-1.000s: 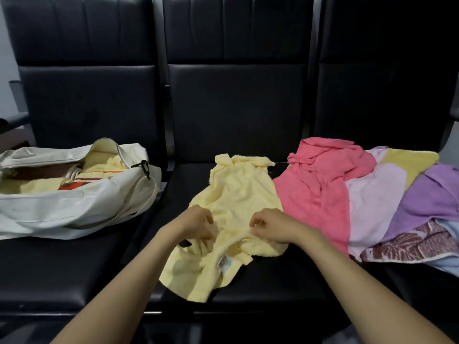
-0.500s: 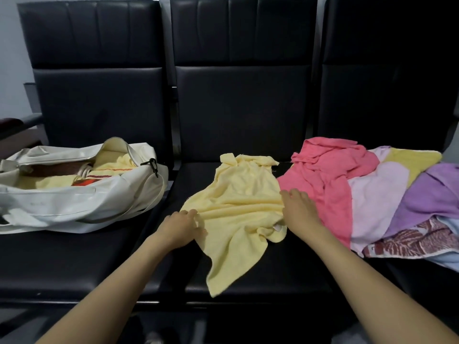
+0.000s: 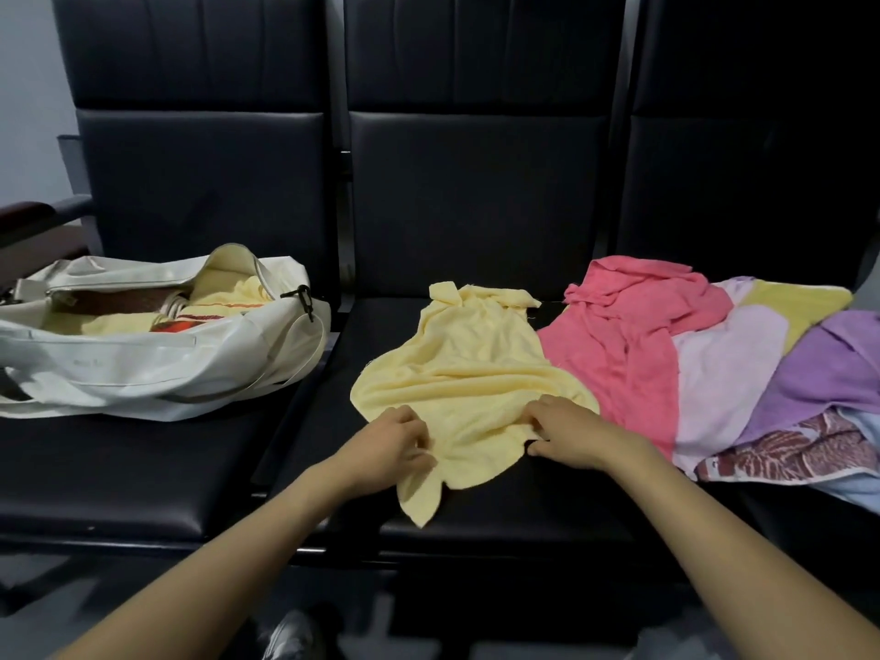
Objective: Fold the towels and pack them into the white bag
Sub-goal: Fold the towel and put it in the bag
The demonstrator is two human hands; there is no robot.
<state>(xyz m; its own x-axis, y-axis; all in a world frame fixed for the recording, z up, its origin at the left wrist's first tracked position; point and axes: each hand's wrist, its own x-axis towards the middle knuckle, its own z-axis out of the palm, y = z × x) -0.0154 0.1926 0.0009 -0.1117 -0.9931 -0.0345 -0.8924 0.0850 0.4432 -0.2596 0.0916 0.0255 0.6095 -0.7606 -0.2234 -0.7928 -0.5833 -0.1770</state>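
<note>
Bare forearms (image 3: pixel 247 550), bare left hand (image 3: pixel 395 445), right hand (image 3: pixel 569 435)

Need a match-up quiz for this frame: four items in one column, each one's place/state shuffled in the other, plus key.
Column 1
1. white bag
2. pale yellow towel
3. pink towel
4. purple towel

Column 2
A. rightmost of the four
B. on the middle seat, pinched by left hand and right hand
C. on the left seat, open, partly filled
D. crumpled, right beside item 2

Pairs: 1-C, 2-B, 3-D, 4-A
</note>
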